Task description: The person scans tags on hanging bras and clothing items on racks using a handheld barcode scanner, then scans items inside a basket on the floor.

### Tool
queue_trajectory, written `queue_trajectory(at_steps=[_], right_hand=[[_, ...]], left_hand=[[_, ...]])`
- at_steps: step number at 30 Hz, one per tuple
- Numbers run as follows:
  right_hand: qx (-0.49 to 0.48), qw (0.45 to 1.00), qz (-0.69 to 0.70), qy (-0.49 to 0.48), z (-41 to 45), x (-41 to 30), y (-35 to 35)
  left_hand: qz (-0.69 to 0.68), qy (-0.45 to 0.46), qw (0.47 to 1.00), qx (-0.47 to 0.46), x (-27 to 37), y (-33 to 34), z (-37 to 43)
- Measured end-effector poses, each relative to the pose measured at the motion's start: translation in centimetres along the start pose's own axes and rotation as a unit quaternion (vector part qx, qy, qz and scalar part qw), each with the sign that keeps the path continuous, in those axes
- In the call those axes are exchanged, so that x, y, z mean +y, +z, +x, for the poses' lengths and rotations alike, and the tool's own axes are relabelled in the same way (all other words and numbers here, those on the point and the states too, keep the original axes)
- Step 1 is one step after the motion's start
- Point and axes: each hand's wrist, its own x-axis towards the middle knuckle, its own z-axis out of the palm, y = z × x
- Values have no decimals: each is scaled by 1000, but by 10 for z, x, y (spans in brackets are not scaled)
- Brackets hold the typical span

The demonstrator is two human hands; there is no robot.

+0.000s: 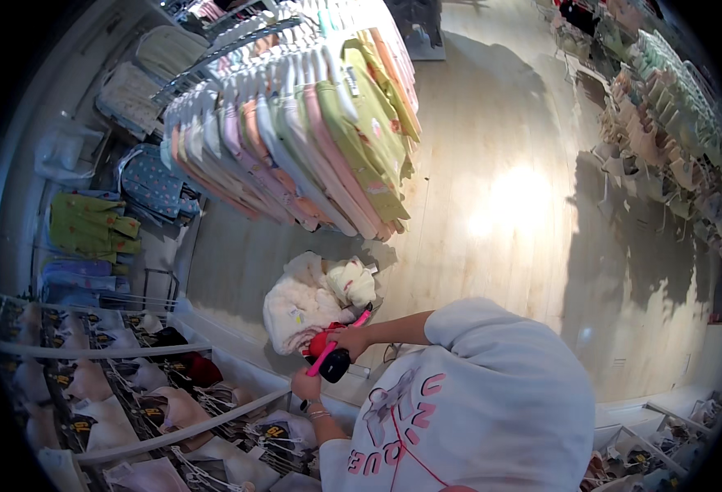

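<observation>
My left hand (305, 385), with a dark band and a bracelet at the wrist, grips one end of a bright pink strip (322, 358) that looks like a hanger. Farther along, my right hand (350, 342) holds the same strip together with a red garment (318, 344), perhaps a bra. A rounded black piece (334, 365), like a bra cup, hangs under my right hand. Just beyond both hands lies a fluffy off-white garment (302, 295). A folded pale-yellow garment (351, 281) rests against it. What supports this pile is hidden.
Divided display bins of bras (179, 406) with tags lie at the lower left. Pastel long-sleeved clothes hang on a rack (299, 147) ahead. More bras hang at right (662, 135). Pale wood floor (478, 184) runs between. A wire stand (161, 288) stands by the left wall.
</observation>
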Motion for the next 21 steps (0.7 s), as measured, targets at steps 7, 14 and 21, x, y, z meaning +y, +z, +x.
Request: queue_trajectory(at_steps=[7, 14, 21], right_hand=[[-60, 998, 14, 26, -42, -33, 9], [-44, 998, -11, -31, -99, -21, 25], [-39, 995, -48, -76, -155, -38, 32]], left_hand=[[-45, -35, 998, -18, 7, 3, -55], [24, -74, 995, -66, 47, 6, -111], [-16, -53, 998, 6, 63, 33, -190]])
